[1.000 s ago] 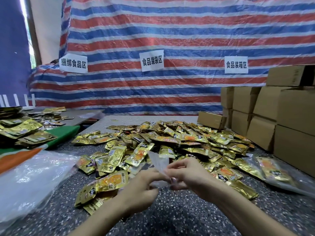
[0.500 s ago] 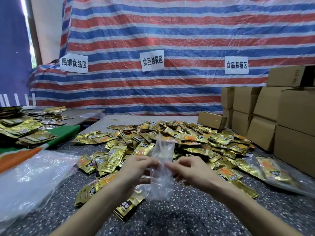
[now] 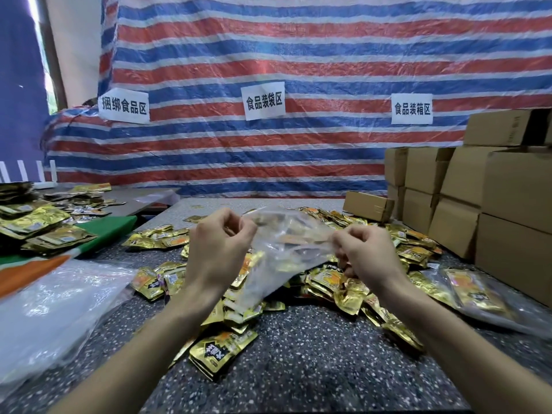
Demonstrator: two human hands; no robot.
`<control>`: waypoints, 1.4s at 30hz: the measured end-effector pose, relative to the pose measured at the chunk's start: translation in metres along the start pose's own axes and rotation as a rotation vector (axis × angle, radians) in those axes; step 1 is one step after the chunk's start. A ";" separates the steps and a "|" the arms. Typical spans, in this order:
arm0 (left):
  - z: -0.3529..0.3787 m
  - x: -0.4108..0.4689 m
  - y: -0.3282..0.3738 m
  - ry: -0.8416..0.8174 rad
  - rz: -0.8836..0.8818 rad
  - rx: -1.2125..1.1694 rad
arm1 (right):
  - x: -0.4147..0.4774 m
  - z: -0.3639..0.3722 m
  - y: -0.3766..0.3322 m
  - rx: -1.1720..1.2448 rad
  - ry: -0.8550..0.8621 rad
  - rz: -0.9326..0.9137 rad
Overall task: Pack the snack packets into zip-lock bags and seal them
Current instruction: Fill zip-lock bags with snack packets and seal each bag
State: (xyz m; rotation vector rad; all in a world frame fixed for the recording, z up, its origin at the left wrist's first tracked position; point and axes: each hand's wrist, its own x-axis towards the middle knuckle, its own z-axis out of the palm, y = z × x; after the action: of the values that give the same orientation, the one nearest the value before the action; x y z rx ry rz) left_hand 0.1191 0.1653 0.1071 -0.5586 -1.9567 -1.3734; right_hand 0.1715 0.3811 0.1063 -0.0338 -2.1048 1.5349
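A speckled table [image 3: 298,357] is being backed by a striped tarpaulin [image 3: 298,40]. Above the gold snack packets [image 3: 328,277] heaped mid-table, a clear zip-lock bag [image 3: 286,252] is being held, its left edge being pinched by the left hand [image 3: 215,255], its right edge by the right hand [image 3: 370,258].
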 end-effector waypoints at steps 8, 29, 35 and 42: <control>0.000 -0.014 -0.029 -0.364 -0.364 0.128 | 0.017 -0.009 0.026 0.039 -0.502 0.311; -0.004 -0.030 -0.038 -0.398 -0.585 -0.093 | 0.087 0.068 0.118 -0.509 -0.036 -0.133; 0.004 -0.026 -0.032 -0.345 -0.590 -0.066 | 0.080 0.038 0.047 -0.237 0.344 -0.265; 0.028 -0.026 -0.020 -0.296 -0.593 -0.095 | 0.044 0.014 -0.021 0.311 0.239 0.082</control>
State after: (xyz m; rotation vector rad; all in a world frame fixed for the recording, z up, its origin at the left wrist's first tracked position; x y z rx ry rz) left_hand 0.1155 0.1857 0.0695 -0.2319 -2.4296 -1.8299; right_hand 0.1332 0.3759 0.1395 -0.1841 -1.6834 1.7943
